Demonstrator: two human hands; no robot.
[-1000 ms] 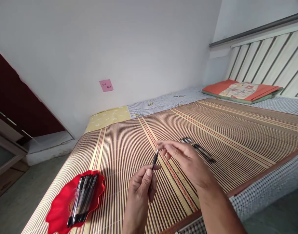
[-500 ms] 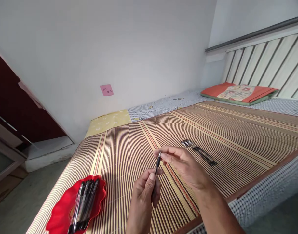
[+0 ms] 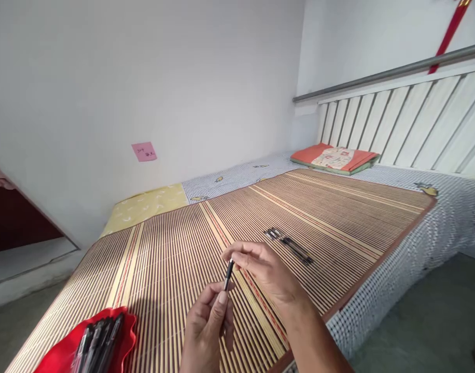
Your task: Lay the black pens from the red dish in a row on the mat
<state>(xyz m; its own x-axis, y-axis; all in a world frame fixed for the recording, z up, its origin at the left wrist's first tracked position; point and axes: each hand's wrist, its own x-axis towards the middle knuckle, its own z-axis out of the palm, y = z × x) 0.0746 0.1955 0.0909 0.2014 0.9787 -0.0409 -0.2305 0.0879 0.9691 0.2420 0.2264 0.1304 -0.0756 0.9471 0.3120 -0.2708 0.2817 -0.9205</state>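
Observation:
My left hand (image 3: pixel 210 321) is closed round the barrel of a black pen (image 3: pixel 228 273), which it holds nearly upright with the point up. At the pen's silver tip, the thumb and fingers of my right hand (image 3: pixel 264 269) pinch together. Behind my right hand, several pens (image 3: pixel 290 246) lie side by side on the striped bamboo mat (image 3: pixel 175 248). To the left, a red scalloped plate (image 3: pixel 62 347) bears several black capped pens (image 3: pixel 95 344); the frame's lower edge cuts it off.
The mat covers a bed with a checked sheet (image 3: pixel 381 295) hanging over its right side. A folded orange quilt (image 3: pixel 333 158) lies by the white slatted headboard (image 3: pixel 401 124). A pink note (image 3: pixel 144 152) is stuck to the wall behind.
The view has swung to the right, so the plate, mat and hands sit further left in the picture. My right fingers stay by the pen's tip, and my left grip looks the same.

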